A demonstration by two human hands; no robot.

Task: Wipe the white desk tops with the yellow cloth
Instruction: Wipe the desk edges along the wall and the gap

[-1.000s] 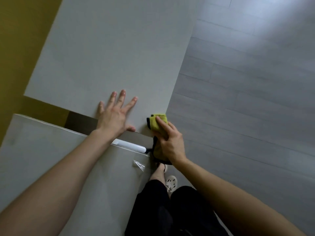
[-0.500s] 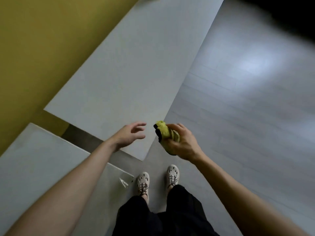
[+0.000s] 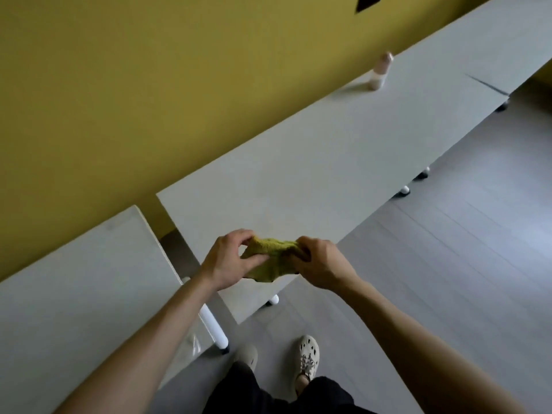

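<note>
The yellow cloth [image 3: 270, 258] is bunched in the air between both hands, above the near corner of a long white desk top [image 3: 328, 162]. My left hand [image 3: 228, 258] pinches its left end with fingers and thumb. My right hand [image 3: 321, 262] grips its right end with curled fingers. A second white desk top [image 3: 77, 294] lies at the lower left, split from the first by a narrow gap.
A small pinkish bottle [image 3: 380, 71] stands on the long desk near the yellow wall [image 3: 179, 85]. Further desks run on to the upper right, with castor feet [image 3: 401, 191] below their edge. Grey plank floor [image 3: 448, 279] spreads on the right; my shoes [image 3: 307, 355] stand below.
My left hand lifted off the desk and came over to take hold of the cloth, which only my right hand held. The view swung up along the row of desks.
</note>
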